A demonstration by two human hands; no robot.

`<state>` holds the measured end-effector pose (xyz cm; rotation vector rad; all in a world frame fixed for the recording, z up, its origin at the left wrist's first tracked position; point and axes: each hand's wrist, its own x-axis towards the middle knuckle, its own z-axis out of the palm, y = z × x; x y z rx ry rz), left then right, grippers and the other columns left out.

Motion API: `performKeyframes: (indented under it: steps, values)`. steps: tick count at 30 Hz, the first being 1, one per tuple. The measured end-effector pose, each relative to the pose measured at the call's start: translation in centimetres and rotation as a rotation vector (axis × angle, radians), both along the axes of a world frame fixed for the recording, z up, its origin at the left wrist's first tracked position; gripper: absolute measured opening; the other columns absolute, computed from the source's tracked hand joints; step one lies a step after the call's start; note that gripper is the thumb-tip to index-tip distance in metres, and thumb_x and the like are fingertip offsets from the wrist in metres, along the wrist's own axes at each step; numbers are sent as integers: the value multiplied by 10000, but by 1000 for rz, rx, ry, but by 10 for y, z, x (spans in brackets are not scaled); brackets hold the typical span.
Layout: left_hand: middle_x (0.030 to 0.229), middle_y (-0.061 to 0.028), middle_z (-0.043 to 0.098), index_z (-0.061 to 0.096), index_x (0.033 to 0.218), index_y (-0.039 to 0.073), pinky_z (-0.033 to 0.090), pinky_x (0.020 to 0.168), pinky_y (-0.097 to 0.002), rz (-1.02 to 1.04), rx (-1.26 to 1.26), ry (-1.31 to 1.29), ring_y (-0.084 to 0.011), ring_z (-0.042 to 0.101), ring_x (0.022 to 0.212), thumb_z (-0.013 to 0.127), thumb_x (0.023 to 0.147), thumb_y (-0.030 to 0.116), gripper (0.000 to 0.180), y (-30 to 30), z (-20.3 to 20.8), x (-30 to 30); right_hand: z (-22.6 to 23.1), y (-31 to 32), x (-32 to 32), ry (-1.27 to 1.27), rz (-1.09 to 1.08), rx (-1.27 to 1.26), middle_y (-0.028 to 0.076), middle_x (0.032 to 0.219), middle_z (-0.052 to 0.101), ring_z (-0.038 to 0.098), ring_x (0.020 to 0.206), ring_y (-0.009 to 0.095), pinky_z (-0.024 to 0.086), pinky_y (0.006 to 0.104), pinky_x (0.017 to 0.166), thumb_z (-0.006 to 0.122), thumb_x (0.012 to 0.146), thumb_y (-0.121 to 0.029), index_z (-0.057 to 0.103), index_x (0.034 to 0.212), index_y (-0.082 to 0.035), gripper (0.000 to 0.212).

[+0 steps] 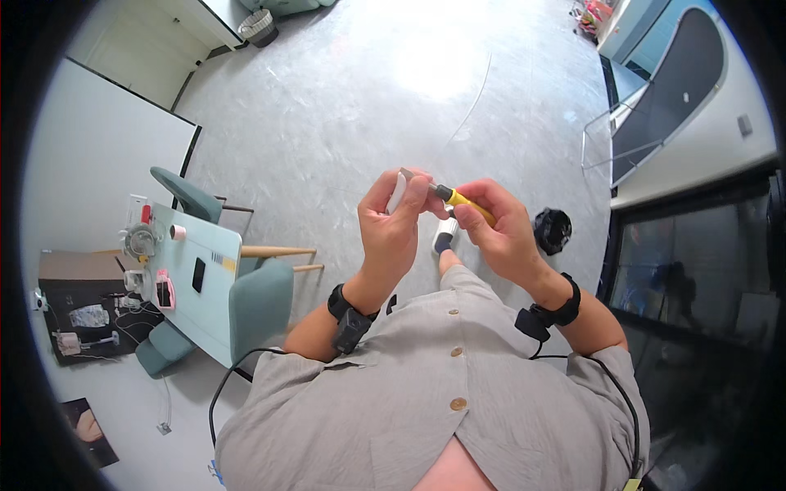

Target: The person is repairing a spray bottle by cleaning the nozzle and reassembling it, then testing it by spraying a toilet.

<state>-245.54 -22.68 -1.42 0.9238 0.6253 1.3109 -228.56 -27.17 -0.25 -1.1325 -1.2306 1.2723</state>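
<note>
In front of my chest, my right hand [497, 222] grips a screwdriver [470, 206] by its yellow and black handle. Its shaft points left, toward my other hand. Held up in the fingers of my left hand [391, 229] is a small white piece [396, 193] with a rounded edge, its kind partly hidden by the fingers. The screwdriver's tip reaches the fingertips of my left hand; whether it touches the white piece cannot be made out. Both wrists wear black straps with small devices on them.
A pale table [214, 315] stands at my left with a black phone [198, 275], a pink cup [178, 232] and green chairs [260, 311] around it. A black bin [553, 231] stands on the grey floor at right, near a dark glass cabinet [696, 262]. Farther off is a folding frame [671, 90].
</note>
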Motion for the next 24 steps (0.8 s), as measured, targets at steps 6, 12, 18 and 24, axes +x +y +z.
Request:
performKeyframes:
  steps: [6,12,18,24]
  values:
    - [1009,-114,661,660,1057,12,570,630,-315,-109,-8,156,-165,660,759,625,1031,158,152,178,4,56,-2,183,66,9,46,64,49,798,663,583,729,77,465,240,650,674,991,-132,617,1115,16,201]
    - [954,-115,614,636,1051,29,554,551,-263,-230,7,0,-162,637,728,581,1056,291,268,338,25,114,55,324,167,-436,-75,373,70,721,689,617,580,117,473,250,543,737,925,-124,695,977,-20,124]
    - [936,-126,606,555,1069,47,509,436,-258,-535,67,-179,-166,622,633,529,1076,298,252,496,13,189,79,457,240,-794,-107,538,62,746,679,650,567,194,493,282,515,771,850,-117,716,930,-58,113]
    - [918,-136,605,537,1075,29,491,409,-262,-687,197,-166,-171,601,546,541,1065,322,293,670,6,302,110,595,328,-1117,-130,443,35,697,592,590,530,191,466,316,484,743,857,-138,694,864,-76,80]
